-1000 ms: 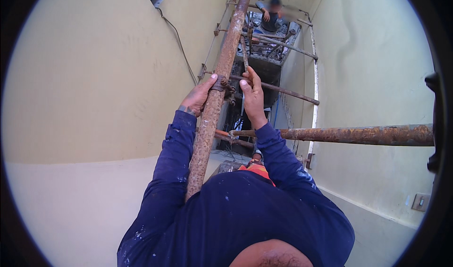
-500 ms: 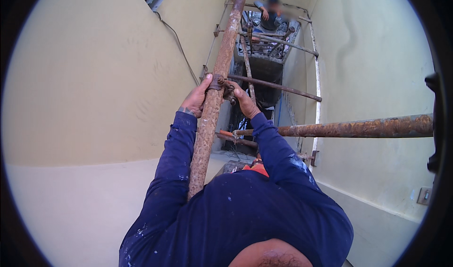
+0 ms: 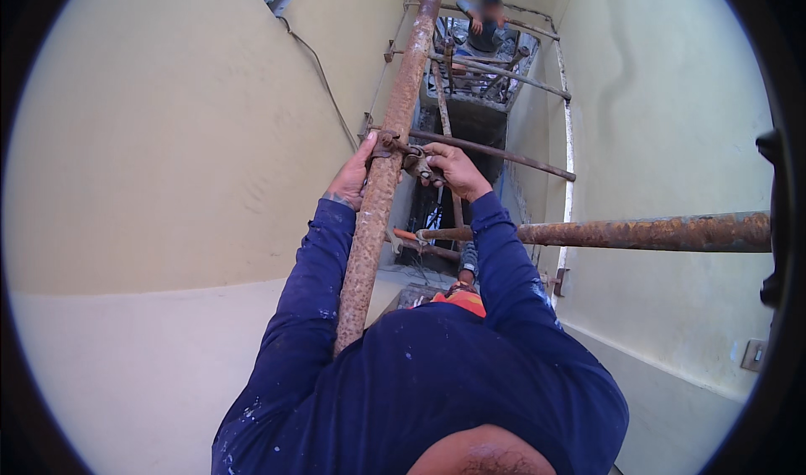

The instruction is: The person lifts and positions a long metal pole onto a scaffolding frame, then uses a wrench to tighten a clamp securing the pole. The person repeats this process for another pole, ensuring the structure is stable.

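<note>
Seen from above, centre of frame: left hand (image 3: 353, 177) wrapped around a rusty upright scaffold pole (image 3: 378, 198), right hand (image 3: 453, 168) closed on a metal clamp (image 3: 411, 160) joining that pole to a thin crossbar (image 3: 504, 152). At right, a thicker rusty horizontal pipe (image 3: 638, 231); at top, another person (image 3: 485, 17) on the scaffold below, between pale yellow walls (image 3: 168, 139).

Rust-brown pipe (image 3: 382, 198) — navy paint-speckled sleeves (image 3: 302, 307) — pale yellow walls (image 3: 151, 139)

Another person (image 3: 485, 20) crouches among far pipes (image 3: 495, 70).
</note>
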Demonstrator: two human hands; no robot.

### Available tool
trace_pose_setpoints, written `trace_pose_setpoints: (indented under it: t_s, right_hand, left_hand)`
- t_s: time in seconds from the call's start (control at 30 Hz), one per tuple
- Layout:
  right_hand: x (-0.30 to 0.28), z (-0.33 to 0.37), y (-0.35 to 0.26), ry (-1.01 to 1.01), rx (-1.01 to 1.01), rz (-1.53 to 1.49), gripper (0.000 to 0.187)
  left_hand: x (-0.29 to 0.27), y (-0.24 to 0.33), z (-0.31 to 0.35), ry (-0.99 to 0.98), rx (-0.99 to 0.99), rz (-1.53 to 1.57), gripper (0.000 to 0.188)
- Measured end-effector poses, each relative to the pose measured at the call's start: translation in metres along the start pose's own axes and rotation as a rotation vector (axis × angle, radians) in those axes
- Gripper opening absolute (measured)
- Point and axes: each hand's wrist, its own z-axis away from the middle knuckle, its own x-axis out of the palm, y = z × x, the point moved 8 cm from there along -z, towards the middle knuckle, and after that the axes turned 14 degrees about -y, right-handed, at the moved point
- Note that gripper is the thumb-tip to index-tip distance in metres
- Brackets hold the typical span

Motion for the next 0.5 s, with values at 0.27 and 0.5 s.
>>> trace_pose_setpoints:
  t_s: [0.27, 0.5]
  right_hand:
    - [-0.007, -0.001, -0.022, 0.06, -0.249, 0.333, 0.027]
    - [0.001, 0.035, -0.053, 0.175, -0.416, 0.158, 0.029]
  left_hand:
    - [-0.001, -0.001, -0.006, 0.056, -0.062, -0.111, 0.06]
    - [0.006, 0.008, 0.008, 0.19, -0.177, -0.185, 0.076]
